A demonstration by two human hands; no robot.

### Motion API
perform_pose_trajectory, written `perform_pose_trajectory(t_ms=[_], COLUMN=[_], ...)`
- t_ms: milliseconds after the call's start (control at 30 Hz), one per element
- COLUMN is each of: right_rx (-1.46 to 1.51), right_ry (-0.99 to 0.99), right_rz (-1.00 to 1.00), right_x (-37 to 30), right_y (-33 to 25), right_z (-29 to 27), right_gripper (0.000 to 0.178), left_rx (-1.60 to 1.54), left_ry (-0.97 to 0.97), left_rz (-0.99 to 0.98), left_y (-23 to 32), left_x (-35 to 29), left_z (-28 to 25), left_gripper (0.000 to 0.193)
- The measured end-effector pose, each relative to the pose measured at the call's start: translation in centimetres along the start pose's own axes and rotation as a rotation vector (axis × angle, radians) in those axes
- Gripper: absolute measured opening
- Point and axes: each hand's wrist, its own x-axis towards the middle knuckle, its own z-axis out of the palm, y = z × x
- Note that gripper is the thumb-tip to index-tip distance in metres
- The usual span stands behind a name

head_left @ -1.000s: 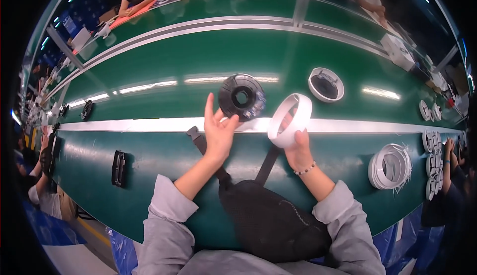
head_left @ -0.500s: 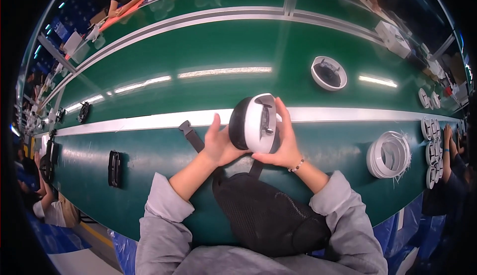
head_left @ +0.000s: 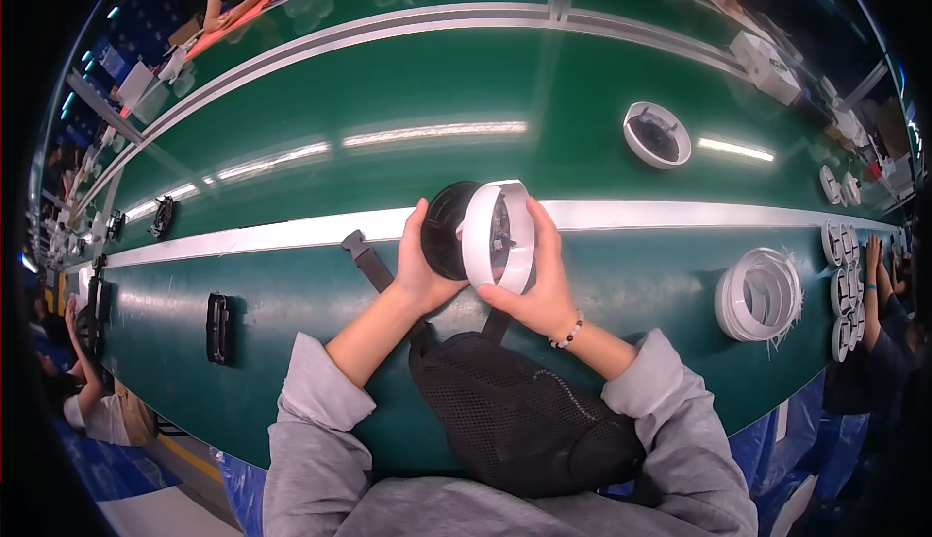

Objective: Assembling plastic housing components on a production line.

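Above the near edge of the white strip, my left hand (head_left: 425,277) grips a round black disc-shaped part (head_left: 444,231), its fingers wrapped round the left and lower rim. Beside it my right hand (head_left: 546,285) grips a white ring-shaped housing (head_left: 477,246) with dark fittings inside, thumb at the lower edge and fingers along the right side. The two parts stand tilted side by side and overlap; whether they are joined I cannot tell. Below my hands lies a black mesh bag (head_left: 515,420), with a black strap and buckle (head_left: 367,259) reaching out beyond my left wrist.
A similar white housing (head_left: 657,136) sits on the green surface beyond the white strip (head_left: 320,235). White rings (head_left: 759,296) are stacked at right, near several piled white housings (head_left: 841,289). A black rectangular part (head_left: 219,329) lies at left. Other people work at both sides.
The black part has turned and swung left, so its face shows more and it stands further from the white housing's face. The housing on the far surface has shifted right.
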Motion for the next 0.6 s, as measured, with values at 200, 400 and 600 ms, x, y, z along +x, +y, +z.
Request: perform_pose_trajectory(t_ms=[200,400,600], right_rx=[0.253,0.516,0.056], right_ry=[-0.036,0.012,-0.029], right_rz=[0.167,0.401,0.065], right_x=[-0.2,0.2,0.6], right_y=[0.5,0.2,-0.7], right_z=[0.1,0.4,-0.2], right_gripper=[0.099,0.103,0.110], left_rx=[0.114,0.122,0.211], left_ry=[0.080,0.084,0.109], left_rz=[0.128,0.198,0.237], left_y=[-1.1,-1.5,-1.7], left_x=[-0.1,-0.2,-0.4], left_z=[0.8,0.0,0.7], left_gripper=[0.055,0.054,0.056])
